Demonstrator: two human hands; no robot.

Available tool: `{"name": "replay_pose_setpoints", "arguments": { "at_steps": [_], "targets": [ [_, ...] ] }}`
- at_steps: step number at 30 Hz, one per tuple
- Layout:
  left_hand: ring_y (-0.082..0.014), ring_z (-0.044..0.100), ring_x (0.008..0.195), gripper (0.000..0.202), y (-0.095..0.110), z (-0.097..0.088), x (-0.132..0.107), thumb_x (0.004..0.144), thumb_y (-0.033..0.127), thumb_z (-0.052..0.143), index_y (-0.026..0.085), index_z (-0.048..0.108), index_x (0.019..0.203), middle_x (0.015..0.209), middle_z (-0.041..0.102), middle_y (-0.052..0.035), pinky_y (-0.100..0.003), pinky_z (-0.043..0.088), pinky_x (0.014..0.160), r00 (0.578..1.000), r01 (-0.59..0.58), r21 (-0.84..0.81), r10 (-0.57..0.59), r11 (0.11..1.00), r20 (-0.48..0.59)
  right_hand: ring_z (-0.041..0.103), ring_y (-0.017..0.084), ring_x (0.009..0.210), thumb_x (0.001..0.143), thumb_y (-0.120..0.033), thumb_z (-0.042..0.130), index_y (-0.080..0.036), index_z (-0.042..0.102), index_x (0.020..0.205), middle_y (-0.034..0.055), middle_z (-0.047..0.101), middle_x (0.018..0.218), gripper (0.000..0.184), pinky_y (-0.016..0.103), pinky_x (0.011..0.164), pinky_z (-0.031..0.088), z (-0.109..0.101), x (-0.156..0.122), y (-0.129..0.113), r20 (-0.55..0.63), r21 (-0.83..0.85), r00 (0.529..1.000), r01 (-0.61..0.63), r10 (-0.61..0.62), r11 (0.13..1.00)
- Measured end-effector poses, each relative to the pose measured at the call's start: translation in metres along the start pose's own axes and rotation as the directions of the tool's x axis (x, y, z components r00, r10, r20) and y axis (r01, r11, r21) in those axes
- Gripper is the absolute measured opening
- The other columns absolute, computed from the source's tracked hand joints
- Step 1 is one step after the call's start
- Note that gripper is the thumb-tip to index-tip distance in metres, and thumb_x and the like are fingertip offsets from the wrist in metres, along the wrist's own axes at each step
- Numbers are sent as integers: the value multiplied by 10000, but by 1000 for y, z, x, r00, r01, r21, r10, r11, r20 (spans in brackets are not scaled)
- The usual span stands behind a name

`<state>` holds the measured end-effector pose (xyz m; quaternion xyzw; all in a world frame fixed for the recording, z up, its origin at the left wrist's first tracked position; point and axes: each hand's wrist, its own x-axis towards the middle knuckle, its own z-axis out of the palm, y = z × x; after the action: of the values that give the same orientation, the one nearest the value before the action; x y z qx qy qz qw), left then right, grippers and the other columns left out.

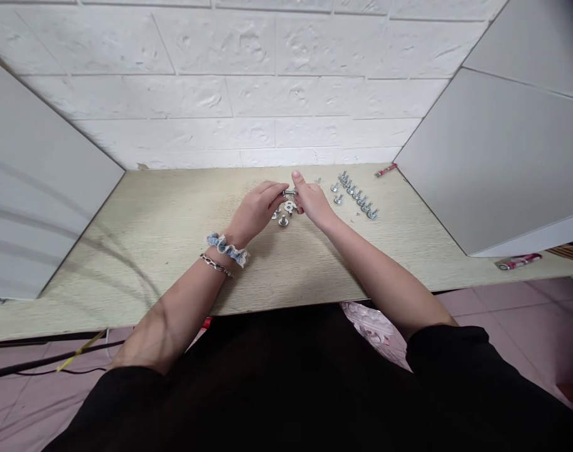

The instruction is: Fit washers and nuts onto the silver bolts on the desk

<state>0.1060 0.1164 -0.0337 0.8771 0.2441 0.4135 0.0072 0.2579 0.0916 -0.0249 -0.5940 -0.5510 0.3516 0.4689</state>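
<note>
My left hand (257,208) and my right hand (310,202) meet above the middle of a light wooden table (173,238). Both pinch one small silver bolt (290,192) between their fingertips, each at one end. Under the hands lie a few loose bolts and nuts (284,220). To the right of my right hand, a diagonal row of several upright silver bolts (358,196) stands on the table. A blue scrunchie and a chain bracelet sit on my left wrist.
A red-handled tool (385,170) lies at the far right corner by the white brick wall. White panels (493,157) flank the table on both sides. Another red and white item (519,261) lies at the table's right edge. Cables hang at the lower left.
</note>
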Motion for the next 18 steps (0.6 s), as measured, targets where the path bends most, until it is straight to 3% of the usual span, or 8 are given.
{"name": "replay_pose_setpoints", "arguments": {
  "at_steps": [8, 18],
  "targets": [
    [-141, 597, 912, 214, -2, 0, -1, 894, 203, 495, 154, 577, 1086, 992, 645, -67, -275, 485, 793, 999, -36, 10, 36, 999, 13, 405, 91, 432, 793, -708, 370, -190, 398, 477, -25, 398, 433, 608, 245, 483, 319, 2, 3, 4, 36, -6, 999, 24, -24, 1000],
    [-145, 584, 891, 195, -2, -3, 2, 895, 219, 492, 170, 589, 1057, 970, 646, -58, -285, 478, 786, 996, 62, 24, -61, 998, -63, 482, 80, 599, 815, -509, 541, -200, 507, 797, -27, 508, 725, 311, 211, 562, 410, 6, 6, 9, 1, 212, 965, 254, -261, 944]
  ]
}}
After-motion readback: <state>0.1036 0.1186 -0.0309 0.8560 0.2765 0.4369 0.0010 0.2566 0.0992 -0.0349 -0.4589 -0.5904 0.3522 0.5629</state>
